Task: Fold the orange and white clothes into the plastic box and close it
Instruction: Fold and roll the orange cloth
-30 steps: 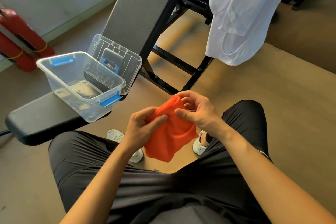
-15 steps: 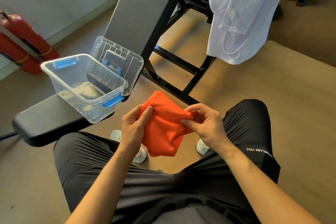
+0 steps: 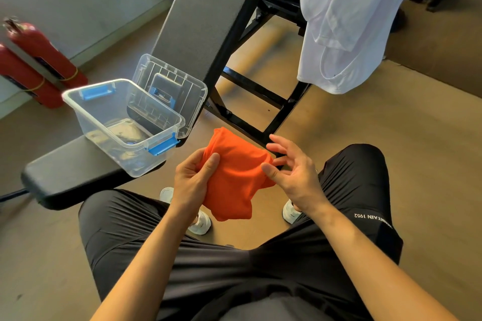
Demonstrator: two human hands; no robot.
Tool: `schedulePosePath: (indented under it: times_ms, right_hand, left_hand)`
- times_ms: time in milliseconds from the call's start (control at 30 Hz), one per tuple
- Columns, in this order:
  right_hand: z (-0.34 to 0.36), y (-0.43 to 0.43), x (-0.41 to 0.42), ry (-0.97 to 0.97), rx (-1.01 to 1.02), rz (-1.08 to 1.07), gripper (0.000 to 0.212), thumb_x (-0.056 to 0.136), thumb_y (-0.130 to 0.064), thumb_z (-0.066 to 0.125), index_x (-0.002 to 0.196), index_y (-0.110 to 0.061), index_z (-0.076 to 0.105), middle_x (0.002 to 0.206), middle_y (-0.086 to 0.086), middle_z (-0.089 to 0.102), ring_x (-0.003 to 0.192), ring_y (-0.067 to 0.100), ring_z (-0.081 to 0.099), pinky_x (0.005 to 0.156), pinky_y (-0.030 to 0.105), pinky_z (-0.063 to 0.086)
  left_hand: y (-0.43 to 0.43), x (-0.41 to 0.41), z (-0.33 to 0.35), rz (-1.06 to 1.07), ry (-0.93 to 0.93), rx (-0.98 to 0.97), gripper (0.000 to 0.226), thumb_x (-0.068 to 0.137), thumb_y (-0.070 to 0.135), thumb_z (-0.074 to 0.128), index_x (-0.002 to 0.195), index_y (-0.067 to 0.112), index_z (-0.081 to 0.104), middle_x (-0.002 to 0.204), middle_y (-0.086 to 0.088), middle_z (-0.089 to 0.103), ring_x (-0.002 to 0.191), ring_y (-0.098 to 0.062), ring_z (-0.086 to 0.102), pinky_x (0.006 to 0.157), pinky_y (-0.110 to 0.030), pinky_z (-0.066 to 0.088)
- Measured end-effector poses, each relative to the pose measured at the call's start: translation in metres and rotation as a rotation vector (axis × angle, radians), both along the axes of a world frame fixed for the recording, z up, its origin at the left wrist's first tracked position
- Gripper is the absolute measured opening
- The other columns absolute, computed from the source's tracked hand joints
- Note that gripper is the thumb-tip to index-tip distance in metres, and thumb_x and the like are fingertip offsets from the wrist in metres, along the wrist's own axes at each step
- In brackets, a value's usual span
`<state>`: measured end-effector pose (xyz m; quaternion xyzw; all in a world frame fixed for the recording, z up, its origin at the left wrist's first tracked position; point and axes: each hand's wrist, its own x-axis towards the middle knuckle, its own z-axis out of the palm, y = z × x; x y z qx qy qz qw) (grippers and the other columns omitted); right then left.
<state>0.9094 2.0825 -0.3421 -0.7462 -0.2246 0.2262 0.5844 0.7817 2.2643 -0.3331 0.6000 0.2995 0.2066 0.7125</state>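
The folded orange garment (image 3: 234, 174) hangs between my knees, gripped on its left side by my left hand (image 3: 191, 182). My right hand (image 3: 292, 172) is at the garment's right edge with fingers spread, the thumb touching the cloth. The clear plastic box (image 3: 86, 101) with blue latches stands open on the black bench seat, up and left of my hands. Its clear lid (image 3: 193, 91) leans upright against the bench backrest behind it. The white garment (image 3: 347, 21) hangs over the bench frame at the upper right.
A black weight bench (image 3: 78, 172) with an inclined backrest (image 3: 208, 15) and metal frame fills the middle. Red fire extinguishers (image 3: 34, 60) lie by the left wall. My legs in black shorts and white shoes are below my hands.
The orange garment has gone from held up and draped to a compact bundle held lower. My right hand has loosened its pinch and spread its fingers; my left hand keeps its grip.
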Motion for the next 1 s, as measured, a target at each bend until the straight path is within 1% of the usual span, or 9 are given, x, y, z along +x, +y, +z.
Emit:
schedulePosePath:
  times_ms: [100,200,300,467,533,600,700,833,1000]
  right_hand:
    - [-0.002,0.003,0.002,-0.049,-0.037,0.016,0.041,0.085,-0.025,0.08,0.123,-0.032,0.067,0.099,-0.003,0.072,0.091,0.013,0.068,0.079,0.042,0.061]
    - [0.001,0.005,0.008,-0.141,-0.178,0.024,0.035,0.084,-0.014,0.077,0.116,-0.027,0.069,0.093,-0.006,0.068,0.086,0.007,0.065,0.079,0.038,0.059]
    - [0.011,0.007,0.016,-0.217,-0.194,0.047,0.035,0.082,-0.02,0.079,0.114,-0.026,0.067,0.106,-0.012,0.067,0.099,0.005,0.063,0.089,0.034,0.056]
    - [0.035,0.029,0.018,-0.109,-0.108,0.33,0.072,0.084,-0.035,0.079,0.146,-0.034,0.042,0.135,-0.014,0.06,0.125,0.0,0.055,0.105,0.019,0.043]
    - [0.037,0.036,0.019,-0.078,-0.126,0.394,0.064,0.086,-0.031,0.077,0.143,-0.033,0.048,0.123,-0.01,0.065,0.115,0.003,0.061,0.099,0.021,0.048]
    - [0.036,0.038,0.019,-0.094,-0.103,0.361,0.039,0.088,-0.027,0.077,0.125,-0.026,0.065,0.105,-0.006,0.068,0.099,0.011,0.065,0.087,0.029,0.057]
    - [0.031,0.035,0.02,-0.152,-0.043,0.246,0.018,0.086,-0.025,0.078,0.102,-0.019,0.072,0.088,0.0,0.069,0.082,0.02,0.063,0.073,0.037,0.058]
    - [0.021,0.027,0.028,-0.184,-0.083,0.136,0.02,0.085,-0.034,0.078,0.102,-0.026,0.071,0.09,-0.004,0.07,0.086,0.017,0.064,0.073,0.033,0.059]
    - [0.015,0.021,0.034,-0.298,-0.193,0.085,0.027,0.084,-0.036,0.078,0.108,-0.024,0.072,0.092,-0.009,0.07,0.087,0.009,0.066,0.073,0.021,0.057]
  left_hand:
    - [0.004,-0.001,0.0,-0.053,0.008,0.054,0.015,0.088,0.026,0.067,0.098,0.017,0.074,0.083,0.001,0.072,0.074,-0.008,0.065,0.066,-0.021,0.054]
    - [0.014,-0.003,-0.001,-0.138,0.05,0.159,0.017,0.089,0.025,0.069,0.105,0.019,0.074,0.086,0.001,0.075,0.077,-0.012,0.069,0.069,-0.026,0.057]
    - [0.022,-0.004,0.001,-0.274,0.075,0.291,0.02,0.091,0.024,0.068,0.11,0.02,0.073,0.091,0.003,0.075,0.083,-0.018,0.072,0.074,-0.033,0.06]
    - [0.026,0.0,0.011,-0.503,0.082,0.43,0.019,0.092,0.025,0.069,0.11,0.022,0.073,0.089,0.012,0.075,0.079,-0.008,0.07,0.07,-0.023,0.055]
    - [0.026,0.003,0.011,-0.547,0.082,0.469,0.02,0.092,0.024,0.071,0.111,0.021,0.074,0.088,0.014,0.074,0.079,-0.005,0.069,0.071,-0.021,0.054]
    - [0.027,0.003,0.009,-0.526,0.096,0.548,0.026,0.088,0.028,0.075,0.114,0.021,0.073,0.089,0.016,0.073,0.078,-0.004,0.069,0.07,-0.02,0.053]
    - [0.033,-0.005,0.002,-0.514,0.174,0.585,0.046,0.078,0.037,0.085,0.119,0.025,0.07,0.099,0.011,0.074,0.086,-0.01,0.072,0.072,-0.025,0.059]
    - [0.037,-0.013,-0.012,-0.453,0.261,0.63,0.033,0.078,0.033,0.084,0.105,0.018,0.073,0.089,0.005,0.073,0.082,-0.008,0.069,0.068,-0.021,0.057]
    - [0.033,-0.012,-0.02,-0.284,0.229,0.49,0.014,0.084,0.028,0.08,0.09,0.019,0.072,0.075,0.001,0.068,0.069,-0.012,0.066,0.062,-0.027,0.058]
